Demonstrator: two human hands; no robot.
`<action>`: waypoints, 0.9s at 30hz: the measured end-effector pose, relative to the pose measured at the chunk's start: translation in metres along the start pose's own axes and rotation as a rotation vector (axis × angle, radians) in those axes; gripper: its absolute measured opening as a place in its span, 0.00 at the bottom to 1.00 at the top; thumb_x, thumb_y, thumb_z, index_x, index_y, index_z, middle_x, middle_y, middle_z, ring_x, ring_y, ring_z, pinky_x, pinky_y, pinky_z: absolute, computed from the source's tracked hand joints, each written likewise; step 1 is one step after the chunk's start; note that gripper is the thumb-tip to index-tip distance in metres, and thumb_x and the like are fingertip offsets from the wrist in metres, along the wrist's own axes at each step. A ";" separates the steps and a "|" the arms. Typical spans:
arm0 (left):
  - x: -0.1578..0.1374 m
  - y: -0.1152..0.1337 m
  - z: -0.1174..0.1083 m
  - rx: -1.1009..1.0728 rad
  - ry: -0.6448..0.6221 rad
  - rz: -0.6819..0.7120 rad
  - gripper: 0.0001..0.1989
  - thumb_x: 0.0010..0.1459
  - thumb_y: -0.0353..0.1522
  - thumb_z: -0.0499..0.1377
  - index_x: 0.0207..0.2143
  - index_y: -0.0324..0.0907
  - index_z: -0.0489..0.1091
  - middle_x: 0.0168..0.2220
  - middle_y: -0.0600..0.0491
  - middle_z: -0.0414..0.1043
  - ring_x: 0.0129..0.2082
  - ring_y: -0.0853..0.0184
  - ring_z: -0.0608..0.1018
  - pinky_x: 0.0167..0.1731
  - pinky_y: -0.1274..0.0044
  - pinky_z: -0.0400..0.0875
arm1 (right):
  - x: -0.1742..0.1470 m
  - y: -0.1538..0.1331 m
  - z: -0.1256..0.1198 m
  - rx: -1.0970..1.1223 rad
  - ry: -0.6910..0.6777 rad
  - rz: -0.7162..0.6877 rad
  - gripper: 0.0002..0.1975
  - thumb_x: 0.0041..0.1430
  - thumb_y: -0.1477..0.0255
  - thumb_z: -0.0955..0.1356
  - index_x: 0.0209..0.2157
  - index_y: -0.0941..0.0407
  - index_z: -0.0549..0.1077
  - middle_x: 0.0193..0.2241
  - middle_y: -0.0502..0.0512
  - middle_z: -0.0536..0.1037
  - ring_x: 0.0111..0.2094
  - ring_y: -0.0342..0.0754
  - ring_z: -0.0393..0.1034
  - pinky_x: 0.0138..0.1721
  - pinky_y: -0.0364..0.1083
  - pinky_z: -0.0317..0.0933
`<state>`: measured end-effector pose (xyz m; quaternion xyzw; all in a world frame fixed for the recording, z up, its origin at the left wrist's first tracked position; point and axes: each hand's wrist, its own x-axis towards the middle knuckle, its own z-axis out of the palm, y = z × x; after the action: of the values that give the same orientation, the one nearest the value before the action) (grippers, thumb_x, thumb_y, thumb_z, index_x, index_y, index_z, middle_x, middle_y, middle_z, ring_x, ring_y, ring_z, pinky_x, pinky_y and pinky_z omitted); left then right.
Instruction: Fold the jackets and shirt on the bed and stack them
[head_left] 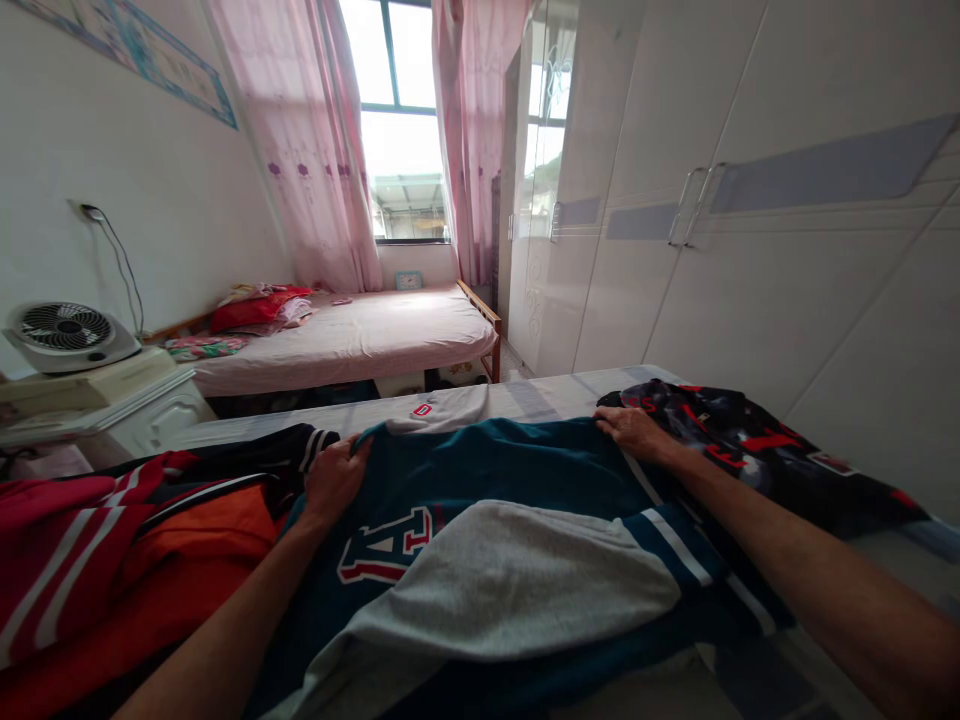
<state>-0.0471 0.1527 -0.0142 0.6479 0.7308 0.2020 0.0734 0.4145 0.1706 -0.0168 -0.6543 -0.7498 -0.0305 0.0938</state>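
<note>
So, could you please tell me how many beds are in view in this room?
2. The near bed lies under the teal jacket that both hands hold; the far bed stands below the window. Others may be out of frame.

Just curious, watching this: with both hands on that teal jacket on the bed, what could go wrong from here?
1. The grey sleeve lies loosely across the teal jacket; it may bunch or slip.
2. The right hand touches the dark printed garment, which might get dragged along.
3. The left hand sits beside the red striped clothes, which could tangle.
</note>
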 end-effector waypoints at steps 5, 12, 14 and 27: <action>0.004 -0.007 0.006 -0.044 -0.019 -0.150 0.25 0.59 0.42 0.43 0.45 0.38 0.71 0.41 0.38 0.75 0.44 0.49 0.75 0.40 0.66 0.67 | 0.005 0.003 0.000 -0.043 -0.011 0.159 0.21 0.63 0.67 0.53 0.38 0.59 0.73 0.32 0.68 0.78 0.35 0.59 0.73 0.34 0.52 0.61; 0.021 -0.002 0.002 -0.299 -0.178 -0.132 0.21 0.45 0.46 0.59 0.32 0.36 0.74 0.34 0.41 0.77 0.39 0.49 0.77 0.35 0.68 0.70 | 0.011 -0.005 -0.001 0.055 -0.096 -0.042 0.17 0.58 0.63 0.61 0.44 0.54 0.72 0.45 0.57 0.75 0.44 0.50 0.70 0.42 0.44 0.60; 0.028 0.003 0.002 -0.447 -0.253 -0.098 0.22 0.41 0.48 0.61 0.27 0.36 0.74 0.27 0.45 0.77 0.30 0.55 0.78 0.28 0.72 0.71 | 0.014 -0.006 -0.002 0.057 -0.120 -0.084 0.16 0.53 0.65 0.65 0.42 0.56 0.72 0.42 0.57 0.76 0.42 0.50 0.70 0.40 0.43 0.60; -0.021 -0.008 -0.044 -0.658 -0.212 0.228 0.14 0.41 0.37 0.60 0.33 0.40 0.74 0.26 0.56 0.75 0.26 0.67 0.74 0.26 0.79 0.68 | -0.070 -0.024 -0.021 -0.240 0.315 -0.247 0.10 0.55 0.79 0.60 0.38 0.58 0.68 0.39 0.60 0.71 0.41 0.54 0.65 0.41 0.48 0.55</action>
<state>-0.0674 0.1226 0.0197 0.6843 0.5382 0.3650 0.3301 0.4020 0.0958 -0.0073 -0.5510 -0.7915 -0.2322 0.1267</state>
